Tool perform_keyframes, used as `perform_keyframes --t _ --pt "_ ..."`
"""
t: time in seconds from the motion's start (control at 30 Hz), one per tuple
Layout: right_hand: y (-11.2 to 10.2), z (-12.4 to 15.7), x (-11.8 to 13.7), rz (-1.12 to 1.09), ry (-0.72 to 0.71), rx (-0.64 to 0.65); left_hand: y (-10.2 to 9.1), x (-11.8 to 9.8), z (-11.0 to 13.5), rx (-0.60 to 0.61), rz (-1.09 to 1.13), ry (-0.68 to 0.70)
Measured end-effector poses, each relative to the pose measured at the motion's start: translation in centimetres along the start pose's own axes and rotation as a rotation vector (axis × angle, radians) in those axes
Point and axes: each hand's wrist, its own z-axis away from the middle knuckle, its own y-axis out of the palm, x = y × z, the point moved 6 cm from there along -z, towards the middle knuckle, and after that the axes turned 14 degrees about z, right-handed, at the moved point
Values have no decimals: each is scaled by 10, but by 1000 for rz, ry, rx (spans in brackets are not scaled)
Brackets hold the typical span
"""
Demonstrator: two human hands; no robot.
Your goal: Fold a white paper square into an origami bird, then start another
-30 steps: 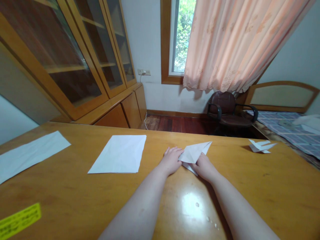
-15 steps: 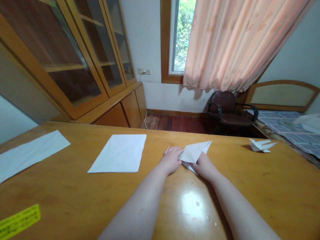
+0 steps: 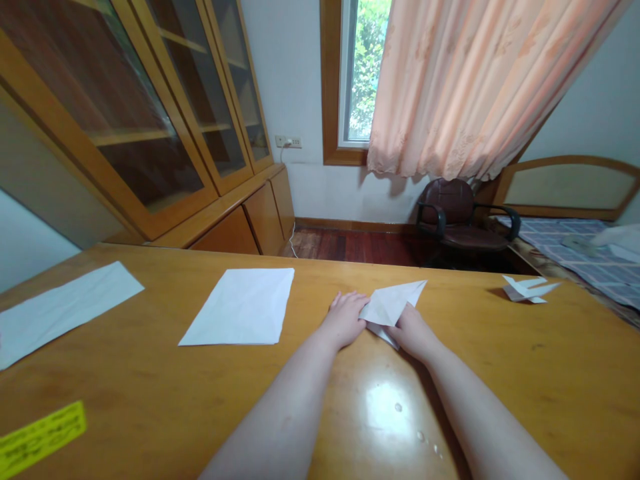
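A partly folded sheet of white paper [image 3: 393, 302] lies on the wooden table between my two hands, its pointed upper layer raised and leaning to the far right. My left hand [image 3: 347, 319] rests at the paper's left corner and holds it there, with some fingertips showing on the far side. From the right, my right hand [image 3: 413, 331] reaches under the raised layer; its fingertips are hidden by the paper while it grips the fold. A lower flap [image 3: 384, 335] sticks out toward me between the hands.
Left of my hands lies a flat white sheet [image 3: 240, 307], and farther left a long white strip [image 3: 70, 310]. A folded paper figure [image 3: 527, 289] stands at the right. A yellow label [image 3: 43, 437] is at the near left. Beyond the table [image 3: 150, 400] is an armchair [image 3: 453, 213].
The whole view has shifted slightly. Both hands and the folded paper keep nearly the same position relative to each other.
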Motion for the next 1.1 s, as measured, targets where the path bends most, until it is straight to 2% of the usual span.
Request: perform_keyframes --t 0.3,0.5,0.7,0.9,1.1 --pt "1 0 1 -58 -22 -17 -1 -1 0 3 9 -6" --pt "2 0 4 -15 -78 8 -3 -4 2 -12 38 12" --pt "1 2 8 -161 -108 45 -2 -11 5 53 49 63" --pt "-1 2 0 -281 -19 56 0 -12 6 128 22 49" --pt "5 6 -15 -317 85 12 0 -11 5 133 42 44"
